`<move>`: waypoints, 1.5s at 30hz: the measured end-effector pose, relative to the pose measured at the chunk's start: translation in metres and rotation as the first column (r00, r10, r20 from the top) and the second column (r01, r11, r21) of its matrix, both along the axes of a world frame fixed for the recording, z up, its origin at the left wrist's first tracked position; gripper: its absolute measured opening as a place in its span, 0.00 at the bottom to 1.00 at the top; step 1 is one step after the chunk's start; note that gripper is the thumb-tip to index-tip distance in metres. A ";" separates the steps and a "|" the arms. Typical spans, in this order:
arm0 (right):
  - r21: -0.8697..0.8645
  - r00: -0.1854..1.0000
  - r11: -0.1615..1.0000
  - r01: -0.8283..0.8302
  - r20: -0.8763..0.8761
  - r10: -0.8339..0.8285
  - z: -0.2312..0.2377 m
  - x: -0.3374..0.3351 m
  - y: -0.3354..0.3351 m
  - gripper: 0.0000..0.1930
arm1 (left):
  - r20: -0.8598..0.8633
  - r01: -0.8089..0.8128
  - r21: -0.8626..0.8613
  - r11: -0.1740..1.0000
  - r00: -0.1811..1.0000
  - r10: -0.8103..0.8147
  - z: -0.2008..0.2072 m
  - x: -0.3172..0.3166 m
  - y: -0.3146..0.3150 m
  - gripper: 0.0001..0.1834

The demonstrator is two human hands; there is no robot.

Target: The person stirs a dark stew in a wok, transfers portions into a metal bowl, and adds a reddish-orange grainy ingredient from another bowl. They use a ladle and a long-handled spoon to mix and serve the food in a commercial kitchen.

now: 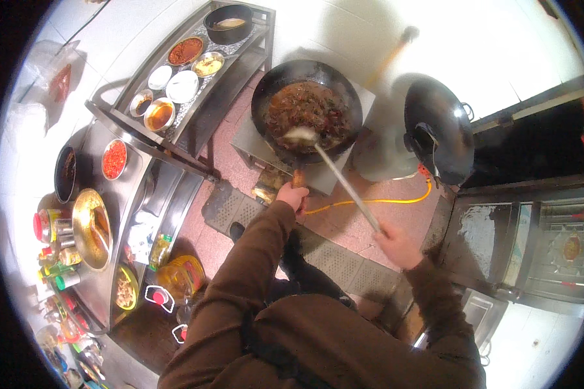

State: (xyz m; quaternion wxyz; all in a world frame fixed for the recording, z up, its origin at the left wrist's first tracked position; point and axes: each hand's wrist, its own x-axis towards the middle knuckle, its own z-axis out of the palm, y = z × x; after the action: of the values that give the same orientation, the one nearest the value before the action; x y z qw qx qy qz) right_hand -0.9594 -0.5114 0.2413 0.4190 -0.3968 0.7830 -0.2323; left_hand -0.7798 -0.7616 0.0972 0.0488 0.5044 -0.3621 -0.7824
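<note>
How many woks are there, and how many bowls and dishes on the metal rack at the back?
Woks: 2, the wok with food and the empty wok
Bowls and dishes on the rack: 7
Ladles: 1, the ladle in the right hand
Total: 10

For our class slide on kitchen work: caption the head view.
Left hand grips the wok handle while right hand holds a long ladle in the food.

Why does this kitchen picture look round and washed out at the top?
Head view: a fisheye lens bends the steel counter and shelf edges and leaves black corners. The white floor at top right is overexposed glare. Steam softens the wok's far rim. The left hand at the wok handle and the right hand on the ladle look slightly soft.
</note>
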 end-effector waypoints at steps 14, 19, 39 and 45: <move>0.098 0.896 0.994 -0.046 -0.435 0.084 0.020 -0.042 -0.027 0.22 | 0.060 0.007 -0.103 0.995 0.998 -0.001 -0.009 0.006 0.004 0.12; -0.019 0.866 0.995 -0.100 -0.493 0.077 -0.043 -0.043 -0.062 0.22 | 0.049 0.026 -0.134 0.991 0.999 -0.020 -0.014 0.005 0.003 0.13; 0.311 0.281 0.732 0.606 0.777 -0.563 -0.073 0.017 -0.159 0.14 | 0.172 0.066 -0.293 0.954 0.985 -0.016 -0.022 0.003 0.005 0.17; 0.001 0.813 0.881 0.473 0.384 -0.437 -0.029 -0.010 -0.157 0.14 | 0.163 0.077 -0.184 0.980 0.985 -0.047 -0.016 0.003 0.002 0.16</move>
State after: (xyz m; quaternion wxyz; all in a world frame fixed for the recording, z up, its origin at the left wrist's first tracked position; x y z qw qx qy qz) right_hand -0.9689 -0.6681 0.2123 0.4727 -0.1657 0.7490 -0.4337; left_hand -0.7767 -0.7599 0.0811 0.0432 0.5464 -0.4532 -0.7030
